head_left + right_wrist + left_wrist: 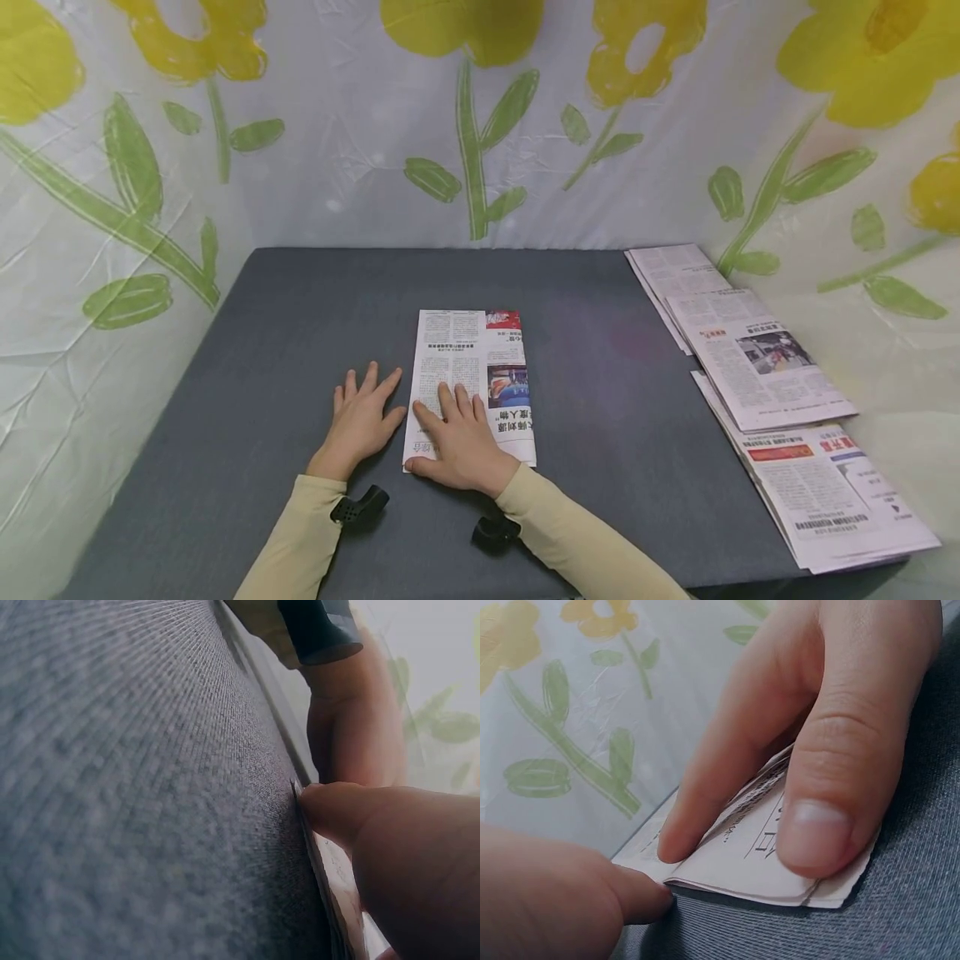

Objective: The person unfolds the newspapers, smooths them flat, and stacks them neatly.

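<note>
A folded newspaper [455, 343] lies on the dark grey table in front of me, its long side running away from me. My right hand [463, 446] rests on its near part with the fingers spread. In the left wrist view, the thumb and a finger of that right hand [840, 765] press on the paper near its corner. Left of the newspaper, my left hand [356, 429] lies on the table, fingers spread, its thumb right at the paper's left edge. The right wrist view shows the newspaper's layered edge [330, 900] under my right thumb.
Along the table's right side lie several folded newspapers [757, 350], partly overlapping, the nearest ones reaching the front right corner. A white curtain [322, 167] with yellow flowers surrounds the table [300, 325] at the back and sides. Each wrist wears a black camera [495, 533].
</note>
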`<action>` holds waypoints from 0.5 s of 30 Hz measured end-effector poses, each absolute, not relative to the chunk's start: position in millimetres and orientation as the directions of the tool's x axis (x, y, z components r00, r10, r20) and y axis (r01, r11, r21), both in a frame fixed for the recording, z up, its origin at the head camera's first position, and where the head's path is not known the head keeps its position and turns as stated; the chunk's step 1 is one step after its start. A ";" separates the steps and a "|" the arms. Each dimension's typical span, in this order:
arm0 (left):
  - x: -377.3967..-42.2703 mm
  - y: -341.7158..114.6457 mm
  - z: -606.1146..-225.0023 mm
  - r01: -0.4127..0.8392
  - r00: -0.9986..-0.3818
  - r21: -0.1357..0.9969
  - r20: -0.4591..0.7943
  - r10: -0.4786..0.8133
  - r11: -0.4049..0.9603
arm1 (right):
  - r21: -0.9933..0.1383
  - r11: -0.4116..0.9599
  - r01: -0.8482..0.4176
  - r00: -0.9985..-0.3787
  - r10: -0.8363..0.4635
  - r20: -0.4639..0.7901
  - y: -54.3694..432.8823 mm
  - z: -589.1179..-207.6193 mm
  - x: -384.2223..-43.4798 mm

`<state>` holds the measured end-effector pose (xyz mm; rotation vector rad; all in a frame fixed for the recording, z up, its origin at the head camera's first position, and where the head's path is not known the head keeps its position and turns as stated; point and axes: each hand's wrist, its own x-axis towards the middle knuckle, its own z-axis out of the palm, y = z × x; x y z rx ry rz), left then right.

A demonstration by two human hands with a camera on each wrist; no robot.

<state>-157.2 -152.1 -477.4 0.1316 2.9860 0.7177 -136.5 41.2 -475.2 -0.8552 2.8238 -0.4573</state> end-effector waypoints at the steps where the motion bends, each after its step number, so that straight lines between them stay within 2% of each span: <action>1: -157.2 -151.9 -477.4 0.067 -0.994 0.460 -0.048 0.100 0.886 | -0.335 0.790 -0.513 -0.825 -0.562 -0.061 41.3 -475.1 -136.6; 15: -157.0 -149.4 -478.5 0.059 -0.993 0.466 -0.061 0.099 0.883 | -0.365 0.789 -0.493 -0.830 -0.553 -0.073 40.8 -472.1 -136.7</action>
